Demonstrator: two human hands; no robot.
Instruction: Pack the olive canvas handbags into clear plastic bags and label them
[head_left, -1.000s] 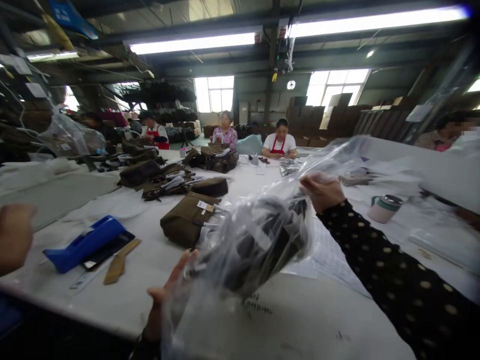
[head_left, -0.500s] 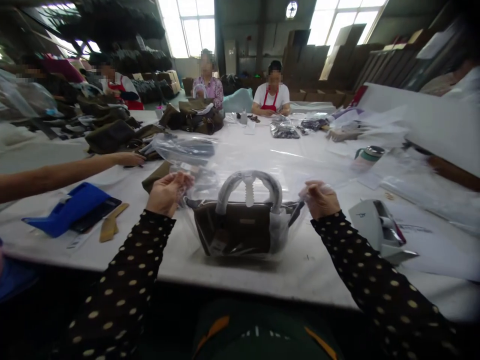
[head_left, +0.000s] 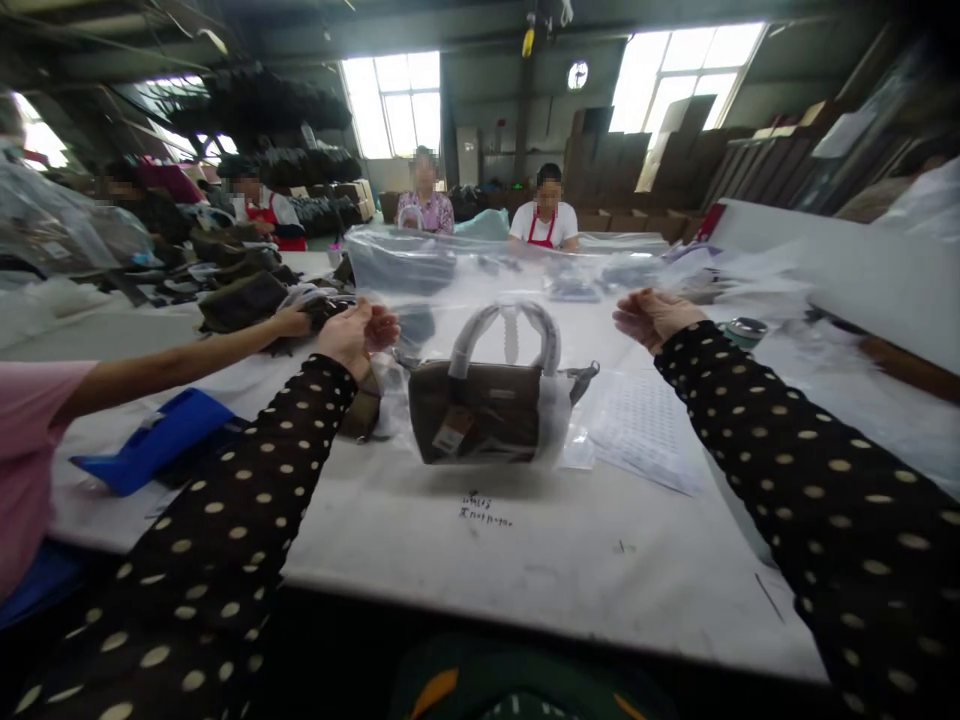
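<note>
Head view: left hand and right hand pinch a clear bag (narrow grip), brown handbag inside.

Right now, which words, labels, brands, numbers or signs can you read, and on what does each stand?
None is readable.
Handwriting on the white table: too blurred.
Tag on the brown handbag: too small.
Small plate on its front: too small.
Printed sheet: too small and blurred.
</note>
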